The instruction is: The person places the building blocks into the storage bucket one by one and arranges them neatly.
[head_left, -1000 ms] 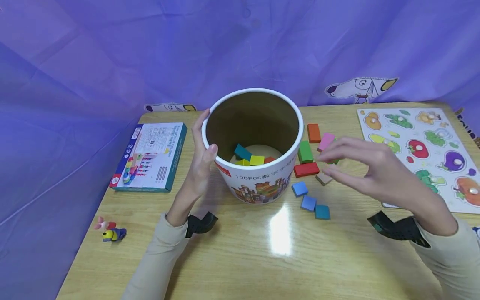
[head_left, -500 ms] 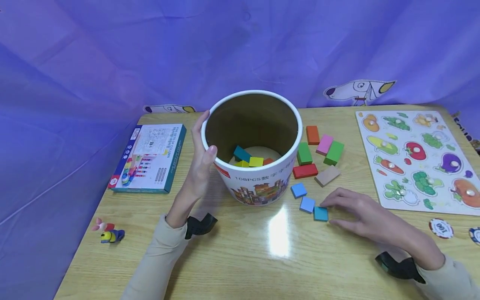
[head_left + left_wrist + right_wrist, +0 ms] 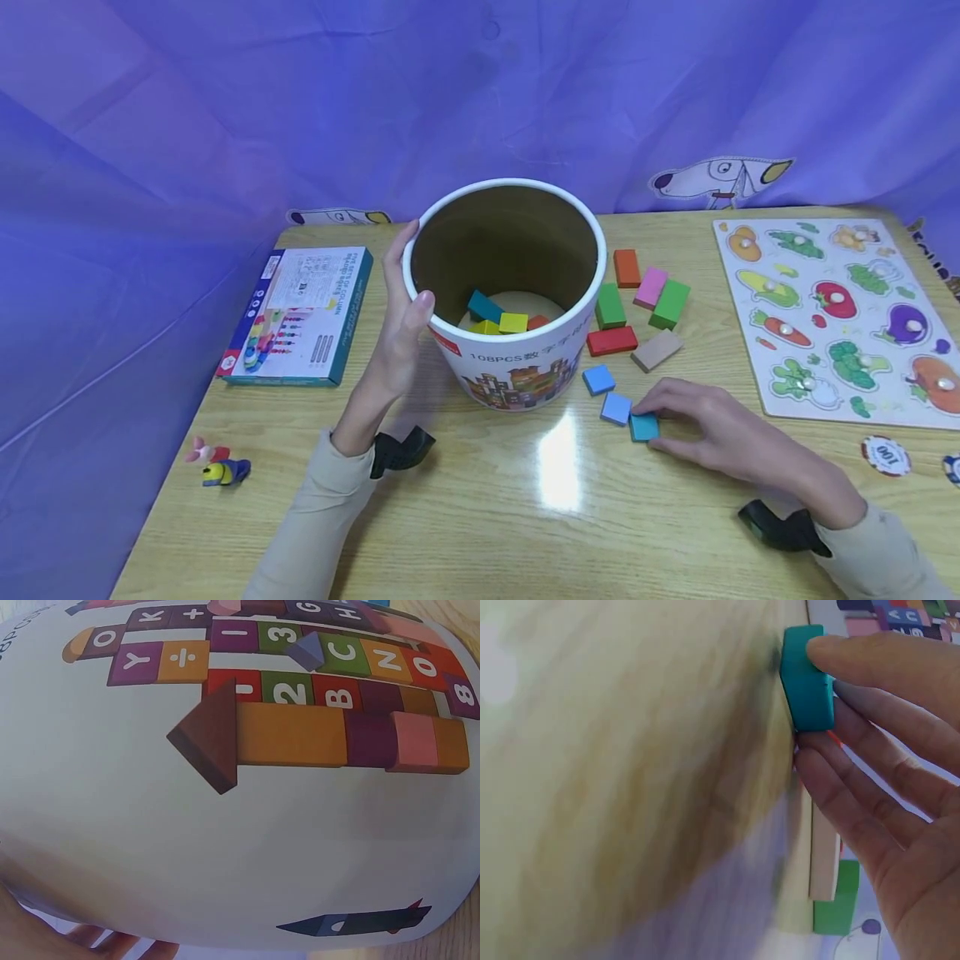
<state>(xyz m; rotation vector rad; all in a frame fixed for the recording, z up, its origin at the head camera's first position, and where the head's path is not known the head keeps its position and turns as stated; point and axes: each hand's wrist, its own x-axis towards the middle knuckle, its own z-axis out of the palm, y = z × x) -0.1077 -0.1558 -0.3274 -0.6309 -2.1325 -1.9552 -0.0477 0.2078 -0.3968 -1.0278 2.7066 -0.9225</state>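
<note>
My left hand [image 3: 396, 337] holds the left side of a white bucket [image 3: 517, 367], thumb at the front near the rim and fingers along the outer wall. Several teal, yellow and orange-red blocks [image 3: 513, 322] lie inside the bucket. My right hand [image 3: 720, 429] pinches a teal block [image 3: 645, 428] on the table between thumb and fingers; the right wrist view shows the thumb on the teal block [image 3: 808, 690]. Beside it lie two blue blocks [image 3: 617, 408]. Beyond are a red block [image 3: 612, 340], a tan block [image 3: 657, 350], two green blocks [image 3: 670, 303], a pink block [image 3: 651, 288] and an orange block [image 3: 627, 268].
A vegetable puzzle board [image 3: 832, 308] lies at the right, with poker chips [image 3: 886, 456] in front of it. On the left are a flat toy box [image 3: 300, 312] and small figurines [image 3: 225, 472]. A purple curtain [image 3: 480, 100] hangs behind the table.
My right hand has come down and toward me from above the far blocks to the teal block, and its fingers have closed on it. The left hand stays on the bucket.
</note>
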